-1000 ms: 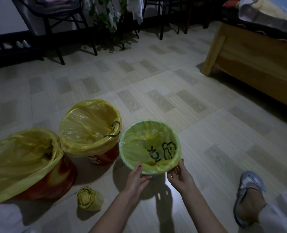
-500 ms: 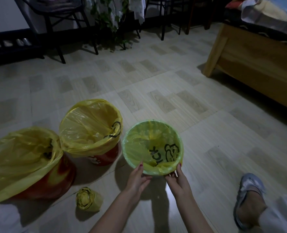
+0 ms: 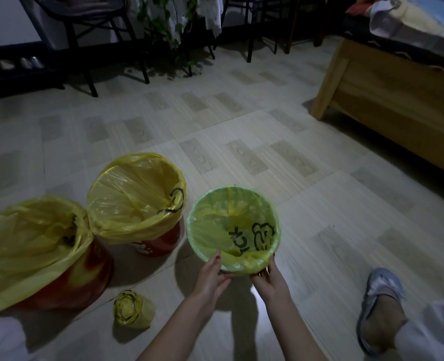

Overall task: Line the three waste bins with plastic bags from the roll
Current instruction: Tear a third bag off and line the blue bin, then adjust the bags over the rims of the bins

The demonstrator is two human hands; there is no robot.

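Note:
Three bins stand on the tiled floor. The small green bin (image 3: 197, 241) holds a yellow bag with black print, folded over its rim. My left hand (image 3: 211, 276) grips the near rim on the left, thumb on top. My right hand (image 3: 270, 280) holds the bag's folded edge at the near rim on the right. A red bin (image 3: 161, 243) with a yellow bag stands to the left. A larger red bin (image 3: 72, 280), also lined in yellow, stands at far left. The yellow bag roll (image 3: 132, 312) lies on the floor in front of them.
A wooden bed frame (image 3: 387, 100) fills the right side. My slippered foot (image 3: 379, 303) rests at lower right. Dark chairs (image 3: 90, 48) and a leafy plant (image 3: 174, 35) stand at the back, with shoes on a low rack (image 3: 10, 65) at far left.
Both hands have shifted closer together along the green bin's near rim. The bag's edge is now folded lower over that rim. The bins and roll have stayed put.

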